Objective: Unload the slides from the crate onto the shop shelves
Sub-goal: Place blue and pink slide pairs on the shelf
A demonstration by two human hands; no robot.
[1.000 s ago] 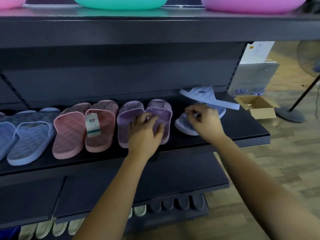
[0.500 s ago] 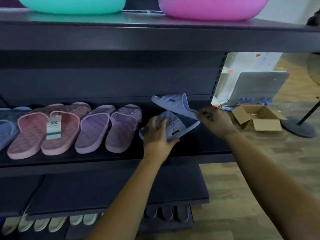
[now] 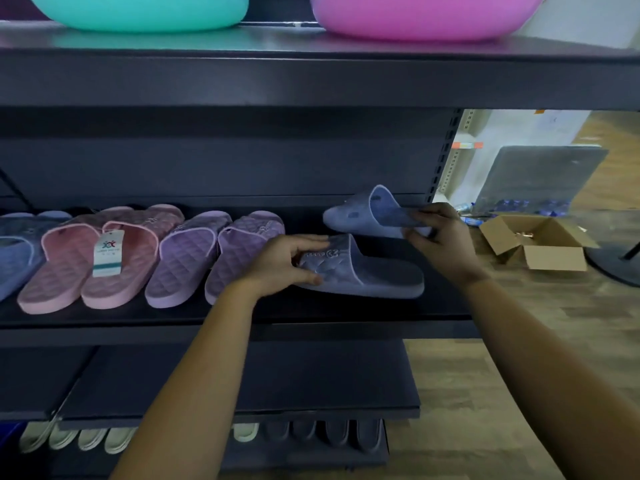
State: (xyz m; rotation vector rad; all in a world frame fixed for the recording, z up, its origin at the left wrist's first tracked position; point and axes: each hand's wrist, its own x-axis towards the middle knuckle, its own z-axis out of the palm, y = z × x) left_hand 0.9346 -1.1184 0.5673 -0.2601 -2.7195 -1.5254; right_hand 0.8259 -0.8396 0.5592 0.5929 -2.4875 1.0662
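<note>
Two bare forearms reach forward from the bottom edge toward dark metal shop shelves. Low down, a row of pale and dark slides [image 3: 311, 436] stands on edge under an empty-looking lower shelf [image 3: 277, 375].

On the middle shelf [image 3: 311, 318], near its right end, a dusty-blue slide [image 3: 377, 275] lies flat on its sole and sideways, strap end to the left, heel to the right. Its wide strap is quilted and carries a raised logo. The left hand [image 3: 282, 266] grips this strap, fingers curled over the top and thumb against the near side.

Just behind it, the right hand [image 3: 448, 242] pinches the heel end of a matching blue slide [image 3: 363, 213] between thumb and curled fingers, holding it tilted, toe pointing left. Whether it touches the shelf cannot be told.

To the left, on the same shelf, pairs stand side by side with toes toward the back: purple slides [image 3: 211, 258] next to the left hand, then pink slides [image 3: 79, 268] with a white tag [image 3: 108, 252], then blue slides [image 3: 15, 251] at the frame's edge.

On the top shelf sit a teal basin [image 3: 138, 12] and a pink basin [image 3: 426, 15]. Beyond the shelving's right end, an open cardboard box [image 3: 550, 258] sits on a wooden floor.
</note>
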